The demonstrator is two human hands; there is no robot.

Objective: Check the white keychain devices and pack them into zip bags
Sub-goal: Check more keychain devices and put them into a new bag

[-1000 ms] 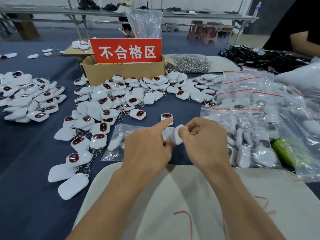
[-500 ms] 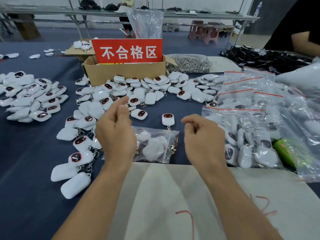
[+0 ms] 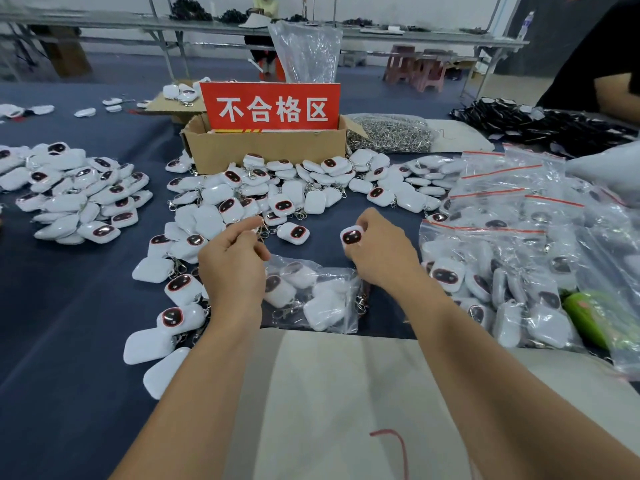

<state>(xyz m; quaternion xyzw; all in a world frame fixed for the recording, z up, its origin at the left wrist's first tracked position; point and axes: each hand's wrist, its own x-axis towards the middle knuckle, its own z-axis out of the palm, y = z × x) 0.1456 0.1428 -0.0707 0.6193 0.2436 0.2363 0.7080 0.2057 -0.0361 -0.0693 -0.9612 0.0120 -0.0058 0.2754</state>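
Observation:
Loose white keychain devices (image 3: 242,199) with dark oval screens lie heaped on the blue table in front of a cardboard box. A clear zip bag (image 3: 311,296) holding several devices lies flat between my wrists. My right hand (image 3: 381,258) pinches a single white keychain device (image 3: 351,237) by its edges, screen facing me, just above the table. My left hand (image 3: 235,268) hovers over the near edge of the heap, index finger stretched toward a metal clasp, thumb apart, nothing clearly held.
A cardboard box (image 3: 270,154) with a red sign stands behind the heap. A second pile of devices (image 3: 76,195) lies left. Filled zip bags (image 3: 502,282) and empty zip bags (image 3: 502,181) crowd the right, beside a green object (image 3: 588,317). White cloth (image 3: 346,393) lies near me.
Both hands let go of the zip bag, which now lies flat. My right hand moved forward and picked up a single device. My left hand swung left, then reached to the heap's edge.

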